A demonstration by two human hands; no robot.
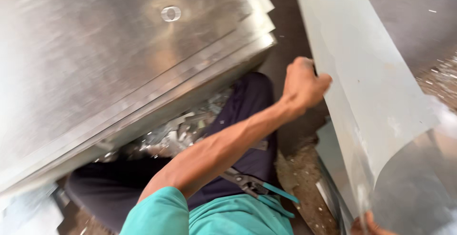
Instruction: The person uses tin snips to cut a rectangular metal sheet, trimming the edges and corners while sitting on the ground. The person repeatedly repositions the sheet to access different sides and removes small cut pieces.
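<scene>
Left hand (302,85) grips the upper edge of a thin metal sheet (376,97), upright at right. Right hand (369,225) pinches its lower corner. Best kept taut; edges sharp.

We saw no packages, labels, signs or screens anywhere in the view.
</scene>
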